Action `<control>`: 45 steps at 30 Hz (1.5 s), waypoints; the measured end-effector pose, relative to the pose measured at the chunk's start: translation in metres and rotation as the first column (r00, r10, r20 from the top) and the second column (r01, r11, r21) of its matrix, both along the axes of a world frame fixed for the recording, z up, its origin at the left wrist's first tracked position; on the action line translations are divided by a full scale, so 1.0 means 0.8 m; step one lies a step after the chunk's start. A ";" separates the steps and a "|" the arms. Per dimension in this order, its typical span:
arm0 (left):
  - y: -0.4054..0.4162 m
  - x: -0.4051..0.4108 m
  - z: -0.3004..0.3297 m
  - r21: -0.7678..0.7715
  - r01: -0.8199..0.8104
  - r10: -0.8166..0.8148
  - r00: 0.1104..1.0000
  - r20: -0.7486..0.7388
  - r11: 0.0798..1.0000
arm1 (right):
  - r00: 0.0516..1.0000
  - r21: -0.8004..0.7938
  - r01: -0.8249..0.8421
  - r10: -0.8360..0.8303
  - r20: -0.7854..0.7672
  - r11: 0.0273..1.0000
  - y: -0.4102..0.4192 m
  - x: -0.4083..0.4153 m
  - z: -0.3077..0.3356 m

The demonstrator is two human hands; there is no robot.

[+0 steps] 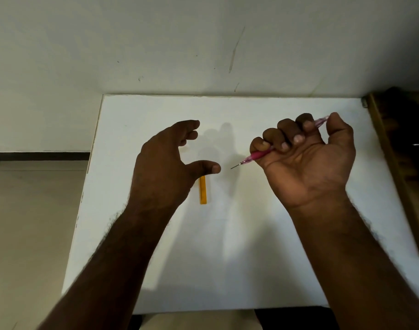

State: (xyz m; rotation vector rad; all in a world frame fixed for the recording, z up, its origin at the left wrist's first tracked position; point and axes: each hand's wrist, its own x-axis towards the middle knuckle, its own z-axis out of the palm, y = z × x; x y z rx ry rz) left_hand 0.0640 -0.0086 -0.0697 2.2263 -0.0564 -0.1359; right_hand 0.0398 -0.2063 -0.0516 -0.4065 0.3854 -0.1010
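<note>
My right hand [306, 158] is turned palm up above the white table [227, 246] and grips a pink mechanical pencil [257, 155] in its curled fingers. The pencil's thin lead tip points left toward my left thumb. My left hand [165, 167] hovers to the left, its fingers relaxed and thumb stretched out, holding nothing. A small orange lead case [203, 190] lies flat on the table just below the left thumb, its upper end hidden by the thumb.
The table stands against a pale wall [203, 44] at the back. A dark wooden piece of furniture [398, 148] borders the table's right side. Beige floor [32, 222] shows to the left of the table's edge.
</note>
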 end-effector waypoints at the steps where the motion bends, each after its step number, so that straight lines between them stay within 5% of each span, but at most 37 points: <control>1: -0.001 0.000 0.000 0.006 0.005 -0.005 1.000 0.001 1.000 | 1.000 -0.006 0.010 -0.010 -0.002 1.000 0.000 0.000 0.000; 45: -0.006 0.001 0.000 0.154 0.069 -0.082 0.993 0.079 0.986 | 0.999 -0.030 0.035 -0.035 0.002 0.999 0.000 0.002 -0.001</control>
